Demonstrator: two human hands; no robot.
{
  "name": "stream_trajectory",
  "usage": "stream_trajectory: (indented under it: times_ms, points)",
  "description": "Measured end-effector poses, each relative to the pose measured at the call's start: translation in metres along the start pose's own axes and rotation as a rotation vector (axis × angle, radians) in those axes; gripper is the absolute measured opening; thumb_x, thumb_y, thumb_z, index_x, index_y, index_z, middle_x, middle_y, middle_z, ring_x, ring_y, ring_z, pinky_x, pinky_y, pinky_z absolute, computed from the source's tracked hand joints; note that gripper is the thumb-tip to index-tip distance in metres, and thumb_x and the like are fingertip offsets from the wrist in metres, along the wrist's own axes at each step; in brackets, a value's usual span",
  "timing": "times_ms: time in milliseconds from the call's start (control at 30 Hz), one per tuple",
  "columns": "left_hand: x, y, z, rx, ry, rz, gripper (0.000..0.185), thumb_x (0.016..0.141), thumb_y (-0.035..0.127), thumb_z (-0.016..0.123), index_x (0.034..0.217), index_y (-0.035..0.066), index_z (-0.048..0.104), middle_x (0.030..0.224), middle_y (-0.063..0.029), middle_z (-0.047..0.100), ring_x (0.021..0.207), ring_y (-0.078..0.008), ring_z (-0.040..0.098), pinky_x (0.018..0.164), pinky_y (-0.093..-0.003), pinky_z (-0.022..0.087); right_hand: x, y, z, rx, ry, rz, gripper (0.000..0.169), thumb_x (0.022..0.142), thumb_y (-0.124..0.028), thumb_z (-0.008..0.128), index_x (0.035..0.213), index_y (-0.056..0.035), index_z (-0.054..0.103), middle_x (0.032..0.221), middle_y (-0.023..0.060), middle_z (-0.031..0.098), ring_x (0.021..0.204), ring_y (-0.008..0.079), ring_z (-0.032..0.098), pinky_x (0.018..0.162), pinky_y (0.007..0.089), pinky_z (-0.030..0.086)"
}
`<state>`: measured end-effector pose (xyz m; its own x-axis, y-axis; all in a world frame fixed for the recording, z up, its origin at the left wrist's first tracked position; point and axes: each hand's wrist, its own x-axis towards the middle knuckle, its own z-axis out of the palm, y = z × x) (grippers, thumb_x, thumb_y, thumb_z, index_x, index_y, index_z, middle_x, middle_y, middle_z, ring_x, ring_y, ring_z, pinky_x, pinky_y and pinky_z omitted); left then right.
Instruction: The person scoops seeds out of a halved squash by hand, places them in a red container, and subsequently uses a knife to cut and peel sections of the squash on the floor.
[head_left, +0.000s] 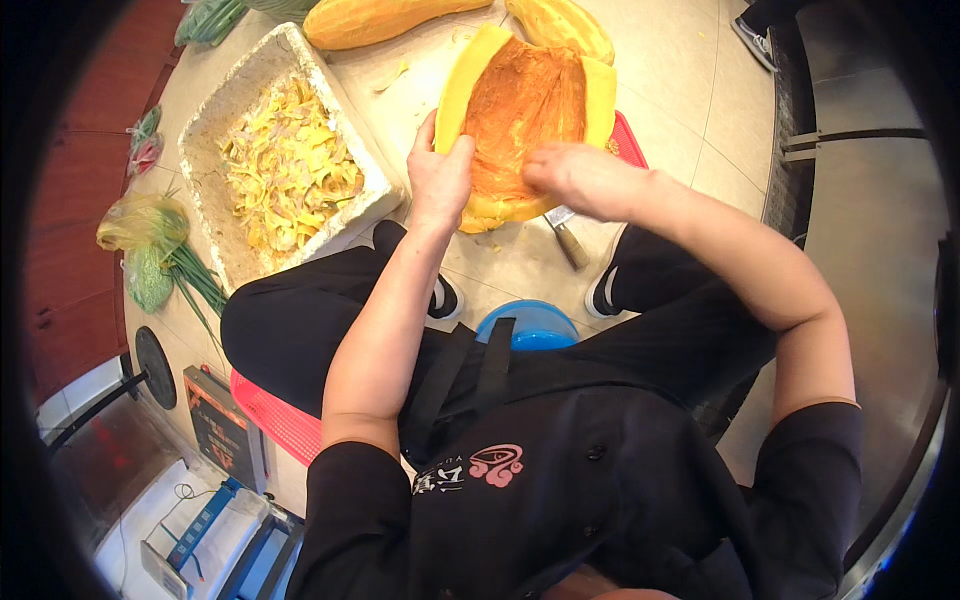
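A large peeled piece of pumpkin (525, 97), hollowed and with orange fibrous flesh facing up, stands tilted before me. My left hand (441, 184) grips its left wall, with the thumb over the rim. At the lower right of the hollow is my right hand (581, 180), its fingers curled against the flesh and slightly blurred. Whether those fingers hold anything is hidden. Beneath the right forearm lies a knife with a wooden handle (572, 247), its blade partly covered by the pumpkin. A red plastic basket (631, 139) shows behind the pumpkin's right side.
To the left, a white foam box (204, 217) holds many yellow peelings (289, 169). Two more peeled pumpkins (397, 21) (564, 28) lie beyond. Bagged greens (150, 232) rest by the red cabinets. Between my feet is a blue plastic vessel (529, 311). Another person's shoe (756, 43) appears far right.
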<state>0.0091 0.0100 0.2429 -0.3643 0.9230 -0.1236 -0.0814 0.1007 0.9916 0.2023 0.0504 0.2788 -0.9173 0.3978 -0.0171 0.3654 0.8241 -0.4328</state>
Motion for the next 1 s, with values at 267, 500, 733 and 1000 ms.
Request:
stream_trajectory:
  times_ms: [267, 500, 733, 1000]
  points:
    - [0.001, 0.002, 0.003, 0.061, -0.01, 0.037, 0.048, 0.075, -0.001, 0.054, 0.123, -0.003, 0.055, 0.105, -0.0129, 0.066, 0.092, -0.0163, 0.062, 0.08, -0.027, 0.049, 0.042, -0.028, 0.041, 0.32, 0.281, 0.291, 0.017, 0.088, -0.015, 0.056, 0.095, 0.0004, 0.059, 0.089, 0.0209, 0.059, 0.087, 0.0388, 0.057, 0.078, 0.0443, 0.047]
    - [0.005, 0.002, -0.012, 0.175, -0.013, 0.069, 0.048, 0.074, -0.001, 0.054, 0.122, 0.0, 0.058, 0.106, -0.013, 0.067, 0.09, -0.0157, 0.063, 0.081, -0.0274, 0.049, 0.012, 0.006, 0.015, -0.017, -0.121, -0.139, 0.012, 0.083, -0.012, 0.055, 0.087, -0.0012, 0.054, 0.09, 0.0136, 0.055, 0.094, 0.0312, 0.056, 0.081, 0.0416, 0.047]
    - [-0.002, 0.016, -0.016, 0.56, -0.071, 0.212, 0.052, 0.072, 0.001, 0.057, 0.121, 0.013, 0.063, 0.084, -0.0129, 0.07, 0.067, -0.0141, 0.063, 0.071, -0.0301, 0.051, 0.003, 0.052, -0.048, -0.15, -0.437, -0.049, 0.016, 0.087, -0.015, 0.053, 0.089, -0.0007, 0.061, 0.098, 0.0147, 0.061, 0.102, 0.0328, 0.057, 0.087, 0.0422, 0.048]
    - [0.001, 0.015, 0.003, 0.555, -0.209, 0.259, 0.043, 0.081, -0.002, 0.061, 0.124, 0.0, 0.058, 0.113, -0.0147, 0.066, 0.105, -0.0157, 0.061, 0.092, -0.027, 0.046, 0.048, 0.016, 0.023, 0.286, -0.224, -0.192, 0.021, 0.082, -0.016, 0.056, 0.096, -0.0015, 0.061, 0.091, 0.0206, 0.064, 0.09, 0.0369, 0.06, 0.082, 0.044, 0.048]
